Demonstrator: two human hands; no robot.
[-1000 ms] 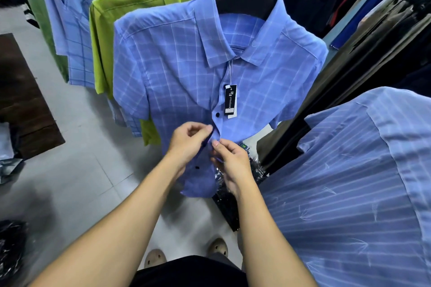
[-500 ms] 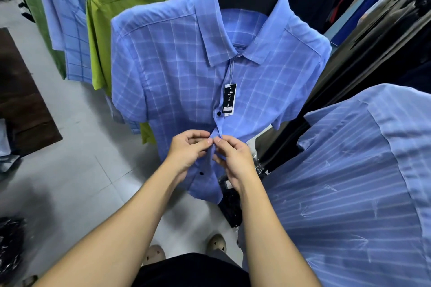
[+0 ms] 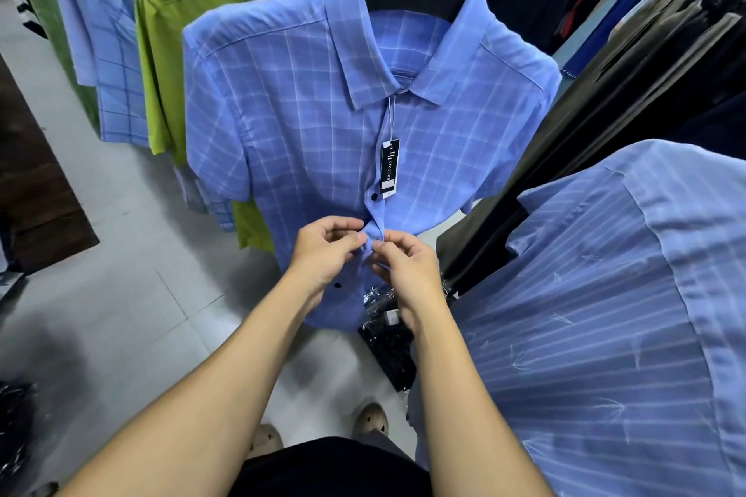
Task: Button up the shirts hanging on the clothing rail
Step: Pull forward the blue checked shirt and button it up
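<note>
While the blue checked shirt (image 3: 306, 125) hangs open-collared, left hand (image 3: 325, 250) and right hand (image 3: 407, 266) both pinch its placket, fingers curled tight below a done-up black button (image 3: 374, 196).

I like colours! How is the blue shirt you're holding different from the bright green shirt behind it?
The blue shirt has pale checks; the bright green shirt is plain. The left hand and right hand pinch the blue shirt's front; no hand touches the bright green shirt. Both have collars.
</note>
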